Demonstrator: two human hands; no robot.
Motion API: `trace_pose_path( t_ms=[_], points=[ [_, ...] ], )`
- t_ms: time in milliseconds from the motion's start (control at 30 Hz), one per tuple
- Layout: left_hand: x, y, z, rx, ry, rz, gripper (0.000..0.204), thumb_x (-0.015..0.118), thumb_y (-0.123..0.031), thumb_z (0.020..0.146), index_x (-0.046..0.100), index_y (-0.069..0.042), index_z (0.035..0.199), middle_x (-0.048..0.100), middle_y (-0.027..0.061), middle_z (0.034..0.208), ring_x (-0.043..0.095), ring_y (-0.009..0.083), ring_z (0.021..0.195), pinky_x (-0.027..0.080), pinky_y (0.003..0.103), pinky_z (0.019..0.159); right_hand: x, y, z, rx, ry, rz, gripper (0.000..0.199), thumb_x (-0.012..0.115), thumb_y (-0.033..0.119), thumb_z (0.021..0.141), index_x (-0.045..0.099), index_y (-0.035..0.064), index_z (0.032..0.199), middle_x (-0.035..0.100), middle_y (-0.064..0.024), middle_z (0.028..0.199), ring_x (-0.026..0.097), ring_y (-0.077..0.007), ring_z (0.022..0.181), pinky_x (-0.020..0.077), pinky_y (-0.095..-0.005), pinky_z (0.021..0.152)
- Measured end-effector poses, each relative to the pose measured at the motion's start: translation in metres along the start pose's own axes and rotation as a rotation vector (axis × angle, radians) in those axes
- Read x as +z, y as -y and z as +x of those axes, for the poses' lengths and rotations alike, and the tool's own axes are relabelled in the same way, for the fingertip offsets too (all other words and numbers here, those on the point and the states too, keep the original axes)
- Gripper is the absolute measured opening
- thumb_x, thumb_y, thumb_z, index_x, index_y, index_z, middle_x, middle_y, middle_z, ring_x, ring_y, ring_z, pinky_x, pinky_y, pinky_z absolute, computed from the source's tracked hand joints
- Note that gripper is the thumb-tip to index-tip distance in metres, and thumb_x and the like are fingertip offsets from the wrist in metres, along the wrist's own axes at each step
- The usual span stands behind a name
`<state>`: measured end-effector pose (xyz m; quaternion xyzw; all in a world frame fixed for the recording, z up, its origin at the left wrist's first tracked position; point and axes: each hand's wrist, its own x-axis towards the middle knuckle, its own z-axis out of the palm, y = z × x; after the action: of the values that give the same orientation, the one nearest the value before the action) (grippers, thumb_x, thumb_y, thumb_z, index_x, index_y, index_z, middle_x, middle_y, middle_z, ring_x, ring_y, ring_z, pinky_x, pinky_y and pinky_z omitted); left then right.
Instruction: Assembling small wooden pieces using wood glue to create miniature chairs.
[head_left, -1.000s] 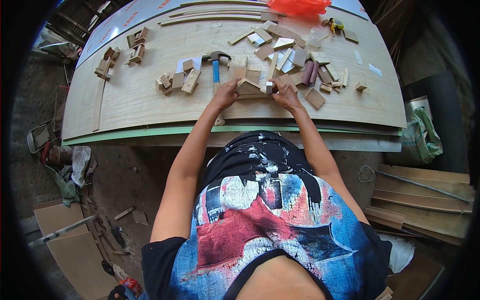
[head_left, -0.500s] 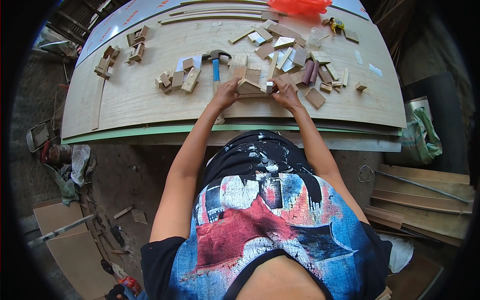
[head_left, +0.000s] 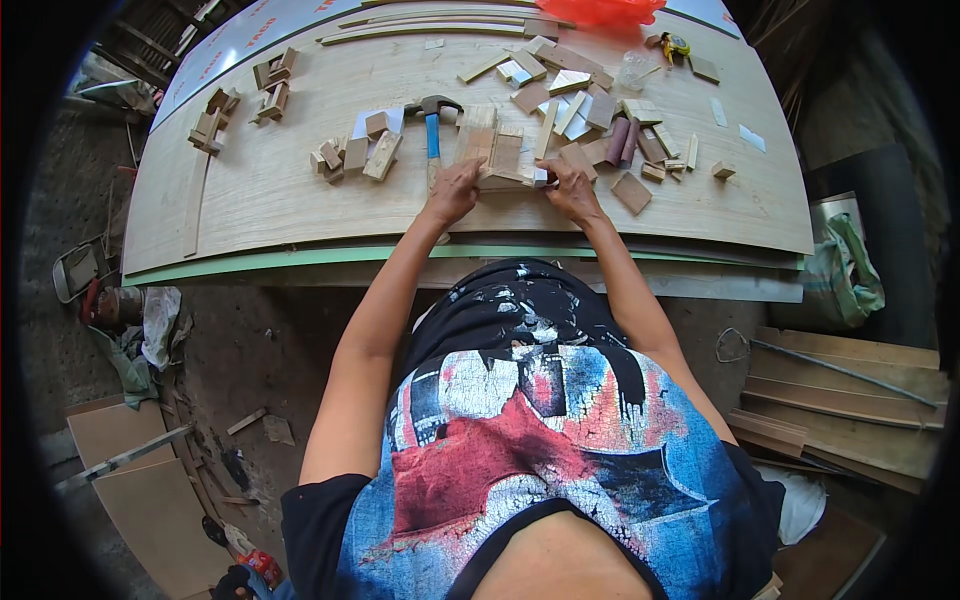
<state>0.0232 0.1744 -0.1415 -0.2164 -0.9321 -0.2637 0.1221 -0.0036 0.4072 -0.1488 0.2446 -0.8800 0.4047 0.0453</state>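
Observation:
On a plywood-topped workbench (head_left: pixel 300 200) my two hands meet over a small stack of wooden pieces (head_left: pixel 497 160). My left hand (head_left: pixel 455 190) presses on the left end of the stack, fingers curled on its edge. My right hand (head_left: pixel 572 190) grips the right end, where a small pale bit shows between the fingers. A blue-handled hammer (head_left: pixel 432 125) lies just beyond my left hand, head pointing away from me.
Loose wood offcuts (head_left: pixel 355 155) lie scattered left and right of the stack, with more blocks (head_left: pixel 270 85) at the far left. An orange bag (head_left: pixel 600 12) sits at the far edge. Boards (head_left: pixel 850 400) are stacked on the floor at right; panels (head_left: pixel 140 490) lie at left.
Both hands stay on the wooden stack; the fingers have shifted only slightly. Nothing else on the bench has moved.

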Motion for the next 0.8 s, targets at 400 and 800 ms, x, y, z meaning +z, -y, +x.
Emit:
trace_pose_path(
  t_ms=[400, 800],
  points=[
    [-0.022, -0.030, 0.012, -0.026, -0.069, -0.246, 0.058, 0.071, -0.013, 0.062, 0.045, -0.005, 0.114, 0.055, 0.0104, 0.096, 0.051, 0.0284, 0.093, 0.040, 0.035, 0.080, -0.004, 0.004, -0.002, 0.112, 0.072, 0.089, 0.041, 0.071, 0.014, 0.061, 0.057, 0.0079, 0.099, 0.063, -0.0101, 0.078, 0.061, -0.0228, 0.071, 0.0471, -0.0314, 0.064],
    [-0.028, -0.036, 0.016, -0.083, -0.102, -0.328, 0.054, 0.068, -0.004, 0.064, 0.047, -0.005, 0.114, 0.059, 0.0098, 0.081, 0.058, 0.0242, 0.075, 0.046, 0.031, 0.067, -0.027, 0.042, -0.001, -0.102, -0.161, -0.147, 0.056, 0.078, 0.027, 0.051, 0.057, 0.0072, 0.099, 0.056, -0.0097, 0.094, 0.052, -0.0275, 0.090, 0.0416, -0.0349, 0.079]
  ],
)
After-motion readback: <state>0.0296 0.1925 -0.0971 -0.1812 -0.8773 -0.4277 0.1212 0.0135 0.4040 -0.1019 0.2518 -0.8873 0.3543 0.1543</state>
